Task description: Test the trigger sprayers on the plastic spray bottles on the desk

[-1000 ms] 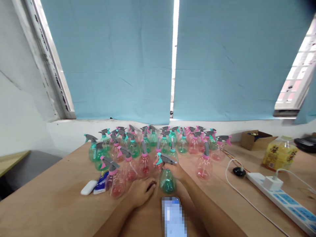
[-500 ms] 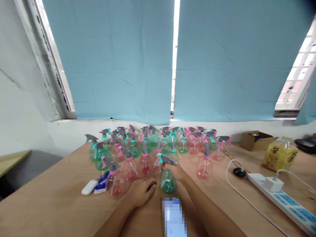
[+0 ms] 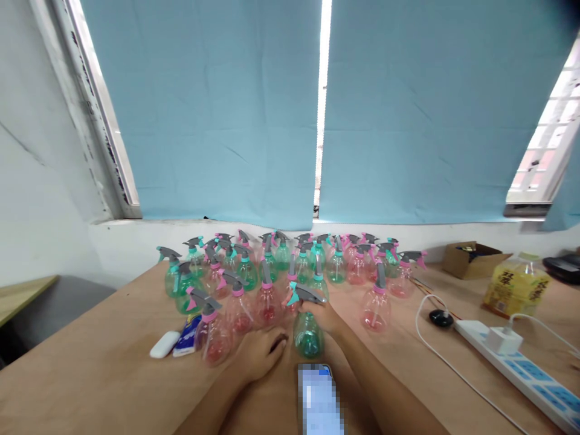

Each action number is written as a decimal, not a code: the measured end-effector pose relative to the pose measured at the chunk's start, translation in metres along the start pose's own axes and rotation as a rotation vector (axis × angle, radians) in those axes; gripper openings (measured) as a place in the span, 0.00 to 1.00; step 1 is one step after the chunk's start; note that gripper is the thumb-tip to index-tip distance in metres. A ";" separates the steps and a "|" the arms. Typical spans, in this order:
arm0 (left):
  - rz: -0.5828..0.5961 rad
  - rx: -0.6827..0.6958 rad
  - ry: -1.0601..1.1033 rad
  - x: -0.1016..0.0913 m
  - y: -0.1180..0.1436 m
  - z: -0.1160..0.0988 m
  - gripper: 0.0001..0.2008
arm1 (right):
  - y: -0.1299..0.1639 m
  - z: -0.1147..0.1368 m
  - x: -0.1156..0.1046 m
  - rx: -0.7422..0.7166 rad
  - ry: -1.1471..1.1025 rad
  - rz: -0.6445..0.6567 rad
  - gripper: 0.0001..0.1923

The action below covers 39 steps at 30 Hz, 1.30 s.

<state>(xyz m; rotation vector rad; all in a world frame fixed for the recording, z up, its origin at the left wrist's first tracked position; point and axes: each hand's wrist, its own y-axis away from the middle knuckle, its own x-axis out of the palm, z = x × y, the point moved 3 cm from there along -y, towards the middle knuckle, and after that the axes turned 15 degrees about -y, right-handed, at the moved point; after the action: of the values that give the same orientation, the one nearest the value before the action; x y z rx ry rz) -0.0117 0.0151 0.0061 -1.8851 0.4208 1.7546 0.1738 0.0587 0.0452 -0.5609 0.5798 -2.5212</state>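
Note:
My right hand (image 3: 316, 315) is wrapped round the neck of a green spray bottle (image 3: 309, 343), just under its grey and turquoise trigger head. The bottle stands upright, close to the phone. My left hand (image 3: 259, 353) rests on the table to its left, loosely curled, with a dark hollow between thumb and fingers and nothing seen in it. Beside the left hand stands a pink spray bottle (image 3: 216, 345) with a grey trigger head. Another pink spray bottle (image 3: 268, 304) is just beyond it. Several more pink and green spray bottles crowd behind, partly hiding one another.
A phone (image 3: 321, 399) lies in front. At left are a white case (image 3: 165, 345) and a blue packet (image 3: 187, 338). On the right are a lone pink bottle (image 3: 376, 311), a black disc with cable (image 3: 441, 318), a power strip (image 3: 530, 374), a yellow jug (image 3: 514, 289) and a cardboard box (image 3: 473, 266).

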 end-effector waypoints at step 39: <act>-0.063 -0.001 0.044 -0.002 0.000 0.001 0.14 | 0.072 0.005 -0.075 -0.415 0.985 -0.726 0.28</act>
<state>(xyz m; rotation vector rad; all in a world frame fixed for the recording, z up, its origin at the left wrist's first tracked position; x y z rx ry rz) -0.0128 0.0159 0.0080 -1.9201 0.3728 1.6755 0.2618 0.0403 -0.0071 0.5317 1.4785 -3.3012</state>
